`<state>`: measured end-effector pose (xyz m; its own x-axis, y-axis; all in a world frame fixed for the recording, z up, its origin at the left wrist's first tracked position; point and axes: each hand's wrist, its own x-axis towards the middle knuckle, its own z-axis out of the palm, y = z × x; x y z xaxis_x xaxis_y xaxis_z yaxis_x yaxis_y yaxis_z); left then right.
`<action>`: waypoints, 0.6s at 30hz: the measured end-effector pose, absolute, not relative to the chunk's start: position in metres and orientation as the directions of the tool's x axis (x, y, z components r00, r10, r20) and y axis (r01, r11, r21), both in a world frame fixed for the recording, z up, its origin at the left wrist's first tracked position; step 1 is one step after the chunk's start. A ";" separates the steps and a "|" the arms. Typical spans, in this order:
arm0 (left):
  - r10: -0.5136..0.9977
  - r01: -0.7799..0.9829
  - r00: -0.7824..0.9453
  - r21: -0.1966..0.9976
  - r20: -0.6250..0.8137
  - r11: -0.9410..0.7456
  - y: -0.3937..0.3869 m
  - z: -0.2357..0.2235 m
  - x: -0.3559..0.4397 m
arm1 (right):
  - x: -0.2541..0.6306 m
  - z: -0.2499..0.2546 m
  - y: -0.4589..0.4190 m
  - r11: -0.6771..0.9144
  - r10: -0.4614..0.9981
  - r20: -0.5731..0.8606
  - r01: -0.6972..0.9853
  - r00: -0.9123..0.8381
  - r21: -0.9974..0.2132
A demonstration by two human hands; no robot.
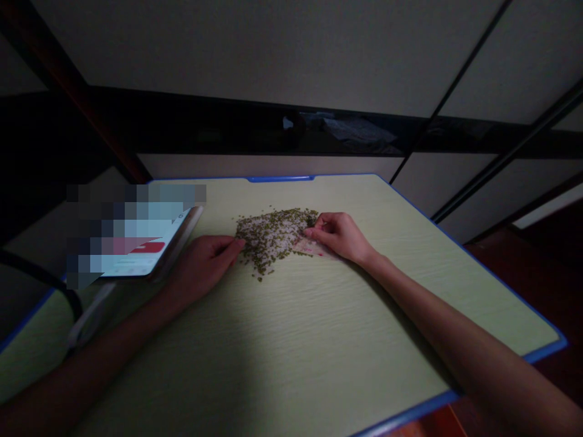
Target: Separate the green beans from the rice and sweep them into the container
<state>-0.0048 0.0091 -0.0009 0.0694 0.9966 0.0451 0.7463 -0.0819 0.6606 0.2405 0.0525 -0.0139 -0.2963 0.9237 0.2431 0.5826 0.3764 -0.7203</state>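
A heap of small green beans mixed with pale grains [273,233] lies on the light green table [319,340], towards its far side. My left hand [207,261] rests on the table at the heap's left edge, fingers drawn together with their tips at the beans. My right hand [337,235] sits at the heap's right edge, fingers curled in a pinch among the beans. Under it lies a pale sheet with red marks [312,249]. What either pinch holds is too small to see.
A phone or tablet with a lit screen [150,246] stands tilted at the table's left. A white cable [88,318] loops near the left edge. The table has a blue rim [544,349]. Dark frames and pale wall panels stand behind.
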 end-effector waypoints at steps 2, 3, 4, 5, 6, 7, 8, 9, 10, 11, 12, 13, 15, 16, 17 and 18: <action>0.997 0.747 0.063 0.660 0.046 -0.078 0.009 -0.001 -0.005 | 0.241 -0.014 0.052 0.380 0.921 0.238 0.576 -0.309 -0.724; 0.997 0.748 0.059 0.659 0.047 -0.075 0.009 -0.002 -0.005 | 0.241 -0.015 0.052 0.383 0.919 0.238 0.572 -0.314 -0.726; 0.997 0.749 0.056 0.658 0.047 -0.073 0.009 -0.002 -0.004 | 0.242 -0.015 0.052 0.385 0.918 0.238 0.568 -0.318 -0.727; 0.997 0.749 0.054 0.658 0.048 -0.072 0.009 -0.002 -0.004 | 0.242 -0.016 0.052 0.387 0.917 0.238 0.565 -0.321 -0.729; 0.997 0.750 0.055 0.658 0.049 -0.073 0.009 -0.002 -0.004 | 0.242 -0.016 0.052 0.388 0.916 0.238 0.562 -0.322 -0.730; 0.997 0.749 0.058 0.658 0.048 -0.075 0.009 -0.002 -0.004 | 0.242 -0.016 0.052 0.388 0.916 0.238 0.560 -0.323 -0.732; 0.997 0.748 0.062 0.659 0.045 -0.076 0.009 -0.002 -0.003 | 0.242 -0.017 0.051 0.389 0.915 0.238 0.558 -0.325 -0.733; 0.997 0.746 0.064 0.662 0.043 -0.077 0.009 -0.002 -0.003 | 0.242 -0.017 0.051 0.390 0.914 0.238 0.558 -0.328 -0.733; 0.997 0.744 0.064 0.664 0.041 -0.075 0.009 -0.001 -0.003 | 0.241 -0.017 0.051 0.391 0.914 0.235 0.558 -0.332 -0.732; 0.997 0.743 0.064 0.665 0.039 -0.073 0.009 -0.001 -0.003 | 0.241 -0.016 0.050 0.391 0.913 0.232 0.559 -0.335 -0.731; 0.997 0.742 0.064 0.666 0.039 -0.073 0.009 -0.001 -0.003 | 0.240 -0.016 0.050 0.391 0.913 0.229 0.560 -0.338 -0.730; 0.997 0.741 0.065 0.667 0.041 -0.075 0.009 -0.001 -0.003 | 0.240 -0.016 0.049 0.391 0.912 0.226 0.562 -0.341 -0.729; 0.997 0.743 0.067 0.664 0.042 -0.078 0.009 -0.001 -0.003 | 0.239 -0.016 0.049 0.391 0.912 0.223 0.566 -0.344 -0.726; 0.997 0.746 0.067 0.662 0.041 -0.078 0.009 -0.001 -0.003 | 0.239 -0.016 0.049 0.392 0.912 0.224 0.569 -0.344 -0.723; 0.997 0.747 0.067 0.660 0.041 -0.077 0.010 -0.001 -0.003 | 0.238 -0.016 0.048 0.394 0.911 0.225 0.572 -0.345 -0.719; 0.997 0.749 0.066 0.658 0.039 -0.076 0.010 -0.001 -0.004 | 0.238 -0.016 0.048 0.394 0.911 0.225 0.576 -0.344 -0.716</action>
